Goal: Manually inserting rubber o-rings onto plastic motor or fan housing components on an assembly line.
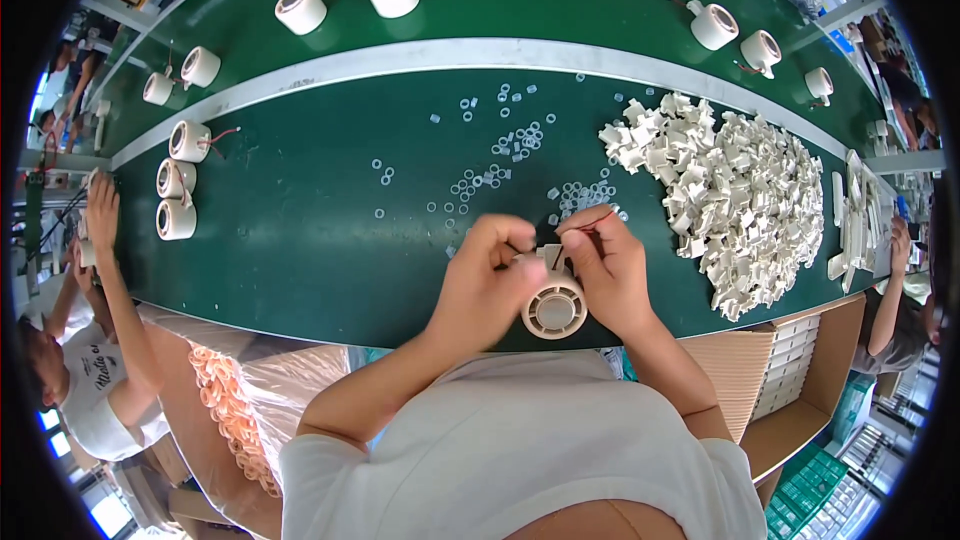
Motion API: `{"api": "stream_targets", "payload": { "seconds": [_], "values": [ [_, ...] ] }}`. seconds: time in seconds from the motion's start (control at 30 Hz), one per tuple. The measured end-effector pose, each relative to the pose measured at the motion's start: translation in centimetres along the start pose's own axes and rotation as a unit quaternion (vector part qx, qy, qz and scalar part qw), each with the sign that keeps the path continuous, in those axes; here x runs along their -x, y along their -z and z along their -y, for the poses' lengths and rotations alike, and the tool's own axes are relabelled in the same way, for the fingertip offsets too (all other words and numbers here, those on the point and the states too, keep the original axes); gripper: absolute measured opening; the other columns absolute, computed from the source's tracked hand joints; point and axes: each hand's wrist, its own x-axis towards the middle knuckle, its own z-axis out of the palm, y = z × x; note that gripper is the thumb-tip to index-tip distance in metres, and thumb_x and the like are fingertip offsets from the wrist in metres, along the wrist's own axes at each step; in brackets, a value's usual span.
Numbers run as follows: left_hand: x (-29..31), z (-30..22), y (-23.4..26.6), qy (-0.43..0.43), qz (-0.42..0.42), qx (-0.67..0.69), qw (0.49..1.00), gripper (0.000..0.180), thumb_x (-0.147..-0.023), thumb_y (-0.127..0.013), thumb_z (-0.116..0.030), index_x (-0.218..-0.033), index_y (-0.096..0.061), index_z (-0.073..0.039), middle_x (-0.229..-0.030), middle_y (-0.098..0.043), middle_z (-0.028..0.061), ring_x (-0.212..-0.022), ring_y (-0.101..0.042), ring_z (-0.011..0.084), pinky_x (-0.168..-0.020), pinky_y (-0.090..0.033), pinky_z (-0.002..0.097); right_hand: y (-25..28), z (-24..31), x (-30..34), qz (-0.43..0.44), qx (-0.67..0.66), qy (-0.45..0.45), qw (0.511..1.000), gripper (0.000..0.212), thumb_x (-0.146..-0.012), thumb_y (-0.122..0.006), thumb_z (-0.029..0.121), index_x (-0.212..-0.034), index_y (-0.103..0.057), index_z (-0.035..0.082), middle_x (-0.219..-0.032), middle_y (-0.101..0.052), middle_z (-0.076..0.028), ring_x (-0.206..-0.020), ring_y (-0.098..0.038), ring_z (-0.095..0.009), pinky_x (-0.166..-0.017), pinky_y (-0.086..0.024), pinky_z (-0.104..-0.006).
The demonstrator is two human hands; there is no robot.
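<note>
Both hands pinch a small cream round housing [554, 308] at the table's near edge: the left hand [487, 285] steadies its top bracket, the right hand [607, 268] also nips a thin red wire [598, 224]. It looks light, rigid plastic, best gripped by the rim. Loose rings [492, 176] lie beyond.

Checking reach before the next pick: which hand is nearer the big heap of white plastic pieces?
Right. The right hand sits just left of the heap of white plastic pieces; the left hand is farther left, beyond the round cream part both hands hold.
</note>
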Motion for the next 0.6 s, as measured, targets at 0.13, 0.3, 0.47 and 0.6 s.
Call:
{"api": "stream_targets", "payload": {
  "seconds": [0.13,0.3,0.47,0.6],
  "values": [
    [-1.8,-0.7,1.2,0.095,0.126,-0.040,0.987,0.020,-0.079,-0.062,-0.004,-0.098,-0.058,-0.003,-0.090,-0.057,0.0051,-0.072,-0.049,0.0078,-0.064,-0.042,0.0202,-0.2,0.4,-0.3,0.024,-0.085,-0.035,0.995,0.004,-0.084,-0.055,-0.002,-0.085,-0.057,0.002,-0.076,-0.058,-0.004,-0.058,-0.046,-0.011,-0.054,-0.040,-0.0228],
    [-2.5,-0.9,1.9,0.110,0.138,-0.078,0.981,0.019,-0.079,-0.063,0.000,-0.097,-0.059,-0.002,-0.084,-0.060,0.0047,-0.067,-0.050,0.0059,-0.059,-0.041,0.0187,-0.3,-0.1,-0.1,0.029,-0.034,0.097,0.994,0.007,-0.086,-0.052,-0.002,-0.085,-0.056,0.003,-0.074,-0.057,-0.003,-0.060,-0.046,-0.010,-0.055,-0.040,-0.0224],
    [-2.5,-0.2,1.9,0.073,0.132,-0.014,0.988,0.018,-0.078,-0.063,0.002,-0.095,-0.061,-0.001,-0.081,-0.061,0.0039,-0.064,-0.050,0.0061,-0.056,-0.041,0.0185,-0.3,-0.7,0.6,-0.028,-0.021,0.069,0.997,0.007,-0.086,-0.052,0.000,-0.082,-0.056,0.003,-0.076,-0.057,-0.004,-0.061,-0.046,-0.010,-0.056,-0.039,-0.0209],
    [-2.9,0.1,2.1,-0.003,0.172,-0.052,0.984,0.016,-0.078,-0.063,0.003,-0.094,-0.062,-0.001,-0.080,-0.061,0.0034,-0.062,-0.050,0.0065,-0.055,-0.042,0.0184,0.1,0.0,-0.9,0.020,-0.048,-0.030,0.998,0.007,-0.085,-0.053,0.000,-0.081,-0.057,0.003,-0.080,-0.058,-0.004,-0.061,-0.046,-0.009,-0.056,-0.038,-0.0200]
  ]
}}
